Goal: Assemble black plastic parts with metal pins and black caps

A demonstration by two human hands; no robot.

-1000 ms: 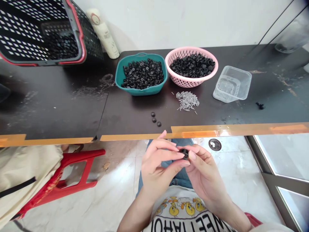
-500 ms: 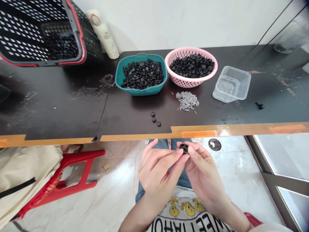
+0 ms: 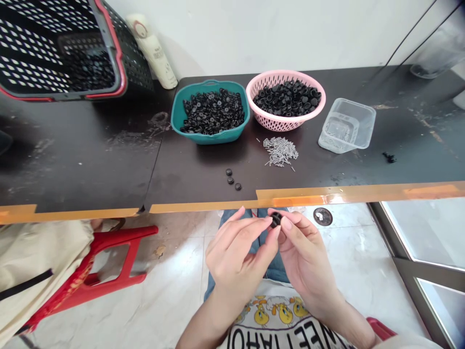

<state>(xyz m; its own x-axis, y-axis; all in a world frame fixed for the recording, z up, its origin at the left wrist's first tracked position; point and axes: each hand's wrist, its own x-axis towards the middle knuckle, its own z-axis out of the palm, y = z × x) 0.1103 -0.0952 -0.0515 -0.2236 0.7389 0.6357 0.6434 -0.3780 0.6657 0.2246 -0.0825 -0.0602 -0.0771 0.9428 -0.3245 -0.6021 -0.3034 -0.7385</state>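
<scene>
A small round black plastic part (image 3: pixel 276 219) is pinched between my two hands, just in front of the table edge and above my lap. My right hand (image 3: pixel 303 252) grips its right side with thumb and fingers. From the left, my left hand (image 3: pixel 238 252) has its thumb and index fingertips against the same part, while another finger sticks up. Three little black round pieces (image 3: pixel 230 180) lie on the table beyond my hands. Behind them are a teal basin (image 3: pixel 209 138) of black discs, a pink basket (image 3: pixel 279 124) of black caps and a pile of short metal pins (image 3: pixel 281 151).
A clear plastic tub (image 3: pixel 348 126) stands on the right of the dark table (image 3: pixel 196 172), with a black scrap (image 3: pixel 390 157) nearby. At the left are a large black basket (image 3: pixel 132 63) and a pale bottle (image 3: pixel 156 55). A person sits on a red stool (image 3: pixel 127 261) at left.
The black part has turned and tilted slightly between my fingertips. My left hand has shifted a little to the left; the things on the table have stayed in place.
</scene>
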